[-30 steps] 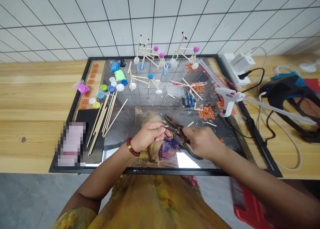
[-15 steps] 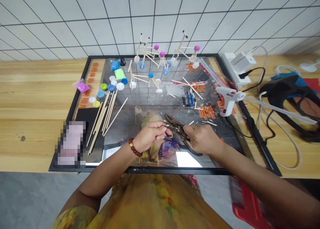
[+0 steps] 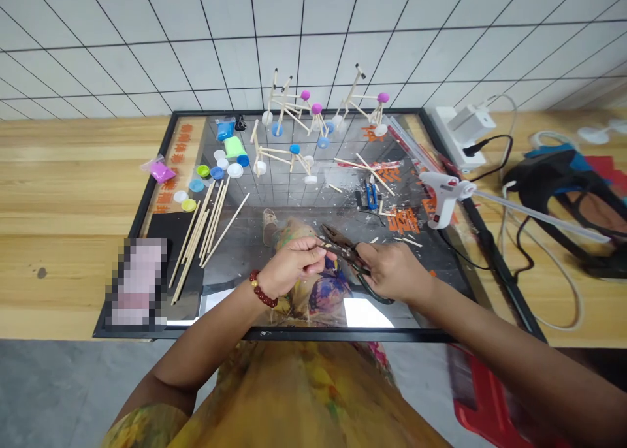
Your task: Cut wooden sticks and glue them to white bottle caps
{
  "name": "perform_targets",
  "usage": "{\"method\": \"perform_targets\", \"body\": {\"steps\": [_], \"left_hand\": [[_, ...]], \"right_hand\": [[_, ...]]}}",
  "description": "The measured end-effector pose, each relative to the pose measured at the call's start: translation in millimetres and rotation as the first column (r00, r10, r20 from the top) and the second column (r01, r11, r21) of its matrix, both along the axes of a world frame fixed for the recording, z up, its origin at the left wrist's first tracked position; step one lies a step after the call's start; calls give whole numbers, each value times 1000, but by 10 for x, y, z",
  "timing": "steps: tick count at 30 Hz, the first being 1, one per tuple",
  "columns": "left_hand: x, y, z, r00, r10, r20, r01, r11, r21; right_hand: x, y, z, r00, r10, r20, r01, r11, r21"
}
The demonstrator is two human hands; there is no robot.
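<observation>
1 small pale piece (image 3: 322,245), partly hidden, sits over the near middle of the glass-topped surface (image 3: 274,332), pinched in the nearly closed fingers of the left hand (image 3: 294,262). The right hand (image 3: 396,272) has its fingers wrapped round the handles of the pliers (image 3: 334,234), whose jaws are beside that piece; their exact gap is unclear. Farther out, 4 stick models (image 3: 277,151) stand joined, with round caps at their feet. The 3 far models have dark tips; the nearer, blue-topped model shows none. Loose sticks (image 3: 224,232) and caps (image 3: 235,170) lie unattached at left, the glue gun (image 3: 445,198) at right.
</observation>
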State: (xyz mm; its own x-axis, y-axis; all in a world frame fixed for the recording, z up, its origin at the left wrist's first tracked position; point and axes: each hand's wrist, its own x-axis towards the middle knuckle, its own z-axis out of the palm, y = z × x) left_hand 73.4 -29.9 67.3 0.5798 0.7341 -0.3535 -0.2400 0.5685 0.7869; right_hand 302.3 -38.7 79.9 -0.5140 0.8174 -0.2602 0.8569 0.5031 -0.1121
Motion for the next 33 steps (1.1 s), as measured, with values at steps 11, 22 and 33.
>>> {"method": "perform_targets", "body": {"steps": [11, 22, 33], "left_hand": [[83, -28, -11, 998, 3, -56, 3, 994, 110], [61, -62, 35, 976, 102, -194, -33, 943, 331], [40, -22, -7, 972, 93, -217, -17, 944, 330]], "right_hand": [[-49, -55, -110, 998, -16, -56, 16, 1000, 3], [-79, -125, 63, 997, -81, 14, 82, 997, -4], [-48, -104, -115, 995, -51, -88, 51, 999, -8]]}}
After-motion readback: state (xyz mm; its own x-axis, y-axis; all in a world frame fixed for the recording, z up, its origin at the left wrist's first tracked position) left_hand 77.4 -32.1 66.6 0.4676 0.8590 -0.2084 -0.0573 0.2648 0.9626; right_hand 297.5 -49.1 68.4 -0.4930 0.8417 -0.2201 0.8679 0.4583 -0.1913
